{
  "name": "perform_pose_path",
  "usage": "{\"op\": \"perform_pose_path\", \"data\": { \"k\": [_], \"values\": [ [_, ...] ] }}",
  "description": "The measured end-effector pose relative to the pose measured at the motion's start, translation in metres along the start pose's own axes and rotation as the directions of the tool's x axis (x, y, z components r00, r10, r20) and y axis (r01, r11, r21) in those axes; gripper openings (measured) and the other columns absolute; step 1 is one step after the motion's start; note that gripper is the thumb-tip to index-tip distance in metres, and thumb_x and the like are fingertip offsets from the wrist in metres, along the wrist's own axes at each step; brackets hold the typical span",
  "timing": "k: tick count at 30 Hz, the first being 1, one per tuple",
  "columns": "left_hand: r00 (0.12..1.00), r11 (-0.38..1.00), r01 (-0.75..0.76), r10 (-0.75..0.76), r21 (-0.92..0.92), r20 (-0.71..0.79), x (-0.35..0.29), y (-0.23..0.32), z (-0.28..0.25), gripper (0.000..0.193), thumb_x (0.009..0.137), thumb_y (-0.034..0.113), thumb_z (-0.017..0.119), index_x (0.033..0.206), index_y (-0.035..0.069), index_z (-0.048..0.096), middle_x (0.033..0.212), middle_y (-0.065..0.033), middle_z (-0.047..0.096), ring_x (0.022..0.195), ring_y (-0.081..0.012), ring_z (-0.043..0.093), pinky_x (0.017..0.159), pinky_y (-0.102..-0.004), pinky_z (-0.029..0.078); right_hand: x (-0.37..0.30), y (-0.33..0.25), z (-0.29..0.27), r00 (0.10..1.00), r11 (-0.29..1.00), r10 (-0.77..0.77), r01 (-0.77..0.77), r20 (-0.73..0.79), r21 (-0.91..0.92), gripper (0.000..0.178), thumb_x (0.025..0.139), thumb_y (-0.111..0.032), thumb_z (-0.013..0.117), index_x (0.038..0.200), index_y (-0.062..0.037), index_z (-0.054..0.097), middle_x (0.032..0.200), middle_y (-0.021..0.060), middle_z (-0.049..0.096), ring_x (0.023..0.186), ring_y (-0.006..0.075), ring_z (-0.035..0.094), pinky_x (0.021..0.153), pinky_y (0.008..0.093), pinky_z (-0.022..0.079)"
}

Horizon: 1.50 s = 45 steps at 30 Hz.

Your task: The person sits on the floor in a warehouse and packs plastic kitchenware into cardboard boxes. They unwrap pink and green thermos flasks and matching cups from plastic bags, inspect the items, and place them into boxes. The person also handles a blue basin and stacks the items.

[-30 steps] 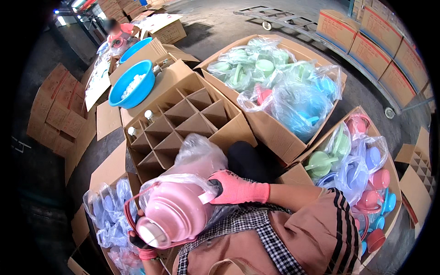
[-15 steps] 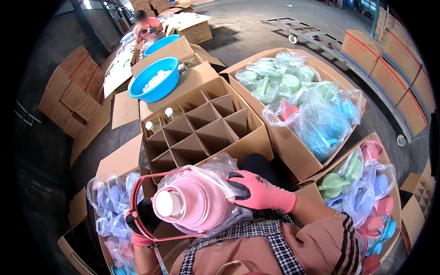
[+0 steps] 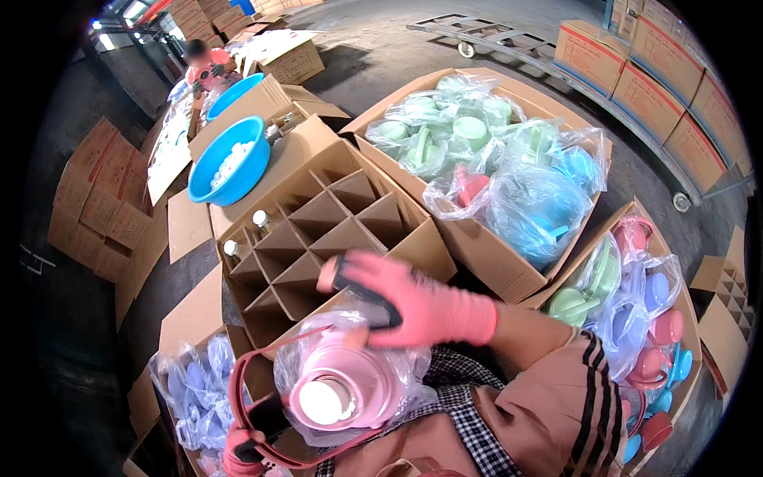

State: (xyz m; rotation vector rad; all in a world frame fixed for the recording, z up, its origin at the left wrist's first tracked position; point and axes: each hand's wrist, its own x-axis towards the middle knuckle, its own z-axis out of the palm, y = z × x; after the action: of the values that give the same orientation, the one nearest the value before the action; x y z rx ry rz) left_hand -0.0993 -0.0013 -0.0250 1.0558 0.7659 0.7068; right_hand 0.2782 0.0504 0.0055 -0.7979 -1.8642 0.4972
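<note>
A pink thermos flask (image 3: 358, 391) with a white stopper (image 3: 324, 401) is tilted in front of my body, its top facing me. A crumpled clear plastic bag (image 3: 417, 380) surrounds its lower body. My left hand (image 3: 258, 433), in a pink and black glove, grips the flask's dark pink carrying handle (image 3: 236, 389) at the left. Over the far side of the flask, my right hand (image 3: 405, 302) is slightly blurred, fingers stretched out and thumb apart, the bare thumb tip close to the flask. Whether that thumb touches it I cannot tell.
Beyond the flask stands a divided carton (image 3: 433, 254) with two bottles (image 3: 261, 219) at its left. Cartons of bagged green and blue (image 3: 469, 131), mixed-colour (image 3: 624, 318) and purple (image 3: 203, 389) plastic parts surround me. A blue basin (image 3: 258, 151) holds small white pieces. Another person (image 3: 211, 67) sits far left.
My right hand has left the bag at the flask's right side and moved up and left, fingers opening. The flask has come lower and nearer, its handle still in my left hand.
</note>
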Motion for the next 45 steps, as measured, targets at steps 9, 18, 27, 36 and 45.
{"op": "perform_pose_path", "data": {
  "k": [9, 18, 27, 36, 45],
  "values": [
    [0.995, 0.992, 0.079, -0.072, 0.095, -0.071, 0.028, 0.004, -0.011, 0.055, 0.072, 0.034, 0.046, 0.111, -0.005, 0.047, 0.110, -0.0183, 0.050, 0.101, -0.0318, 0.050, 0.088, -0.0431, 0.039, -0.187, 0.139, -0.183, 0.525, 0.035, 0.824, -0.420, -0.212, -0.907, 0.041, 0.081, -0.042, 0.047, 0.086, -0.0036, 0.058, 0.087, 0.0145, 0.059, 0.096, 0.0299, 0.051, 0.094, 0.0417, 0.031],
    [0.989, 0.979, 0.123, -0.106, 0.165, -0.107, 0.041, 0.013, -0.016, 0.053, 0.073, 0.034, 0.045, 0.111, -0.004, 0.046, 0.108, -0.0175, 0.050, 0.100, -0.0309, 0.050, 0.088, -0.0425, 0.039, -0.120, 0.073, -0.177, 0.733, 0.097, 0.434, -0.616, -0.523, -0.782, 0.046, 0.077, -0.038, 0.056, 0.100, 0.0012, 0.052, 0.101, 0.0192, 0.053, 0.094, 0.0308, 0.052, 0.083, 0.0360, 0.041],
    [0.979, 0.941, 0.189, -0.159, 0.280, -0.129, 0.075, 0.019, -0.010, 0.052, 0.075, 0.034, 0.045, 0.111, -0.003, 0.046, 0.107, -0.0166, 0.050, 0.100, -0.0301, 0.050, 0.088, -0.0420, 0.039, -0.076, 0.207, -0.068, 0.779, 0.557, 0.627, -0.465, -0.018, -0.688, 0.051, 0.082, -0.039, 0.040, 0.112, 0.0013, 0.044, 0.101, 0.0287, 0.051, 0.091, 0.0368, 0.048, 0.076, 0.0419, 0.039],
    [0.956, 0.893, 0.258, -0.180, 0.369, -0.232, 0.094, 0.015, -0.014, 0.050, 0.076, 0.033, 0.044, 0.111, -0.002, 0.046, 0.106, -0.0157, 0.050, 0.099, -0.0293, 0.050, 0.088, -0.0414, 0.039, -0.081, 0.248, -0.165, 0.368, 0.781, 0.529, -0.564, -0.765, 0.268, 0.024, 0.083, -0.021, 0.049, 0.088, 0.0005, 0.058, 0.075, 0.0060, 0.060, 0.066, 0.0159, 0.052, 0.063, 0.0302, 0.042],
    [0.961, 0.851, 0.260, -0.181, 0.457, -0.210, 0.180, -0.018, -0.002, 0.048, 0.077, 0.033, 0.043, 0.111, -0.001, 0.046, 0.105, -0.0148, 0.050, 0.098, -0.0285, 0.049, 0.088, -0.0409, 0.039, -0.240, 0.431, -0.220, 0.258, 0.069, 0.924, -0.838, -0.283, -0.541, 0.034, 0.072, -0.026, 0.050, 0.093, -0.0011, 0.060, 0.095, 0.0235, 0.058, 0.093, 0.0359, 0.055, 0.081, 0.0380, 0.043]
  ]
}}
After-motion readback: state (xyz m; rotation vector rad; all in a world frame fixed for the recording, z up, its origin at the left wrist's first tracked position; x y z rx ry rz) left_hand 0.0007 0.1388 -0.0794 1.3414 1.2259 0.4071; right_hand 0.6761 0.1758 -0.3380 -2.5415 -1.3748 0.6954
